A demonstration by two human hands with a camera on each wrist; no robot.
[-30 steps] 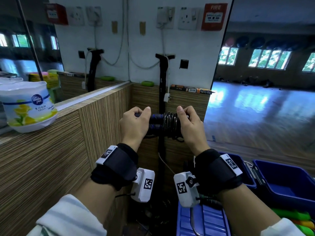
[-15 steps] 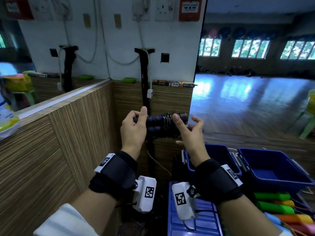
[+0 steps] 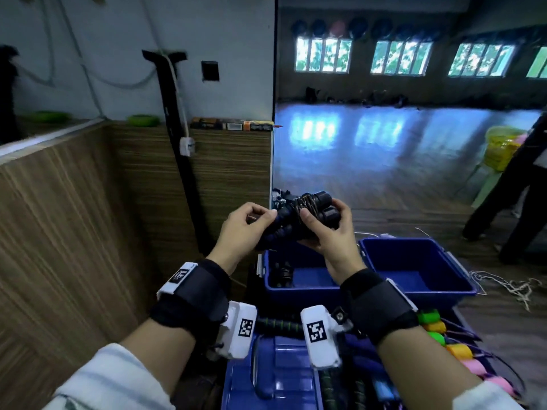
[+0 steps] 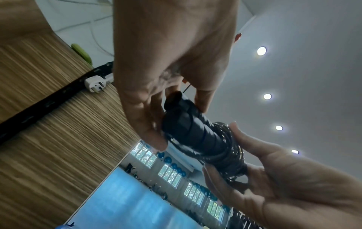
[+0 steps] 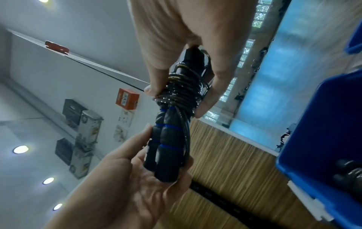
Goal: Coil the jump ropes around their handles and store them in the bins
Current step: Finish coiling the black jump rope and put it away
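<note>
At frame centre both hands clamp the coiled black jump rope (image 3: 299,216) – left hand (image 3: 241,229) on the handle ends, right hand (image 3: 328,232) round the coil – above the blue bin (image 3: 299,287); no legible writing

Open air above both bins

I see the left blue bin (image 3: 299,287) holding a coiled rope (image 3: 282,275) by its left wall; the right blue bin (image 3: 414,261) lies open; a wood-panelled wall (image 3: 88,217) hems the left.

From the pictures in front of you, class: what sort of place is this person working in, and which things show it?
Probably a gym or exercise studio. A row of round exercise balls sits above the windows over a wide glossy floor, and both hands hold a coiled black jump rope with blue-banded handles above a blue plastic bin.
</note>
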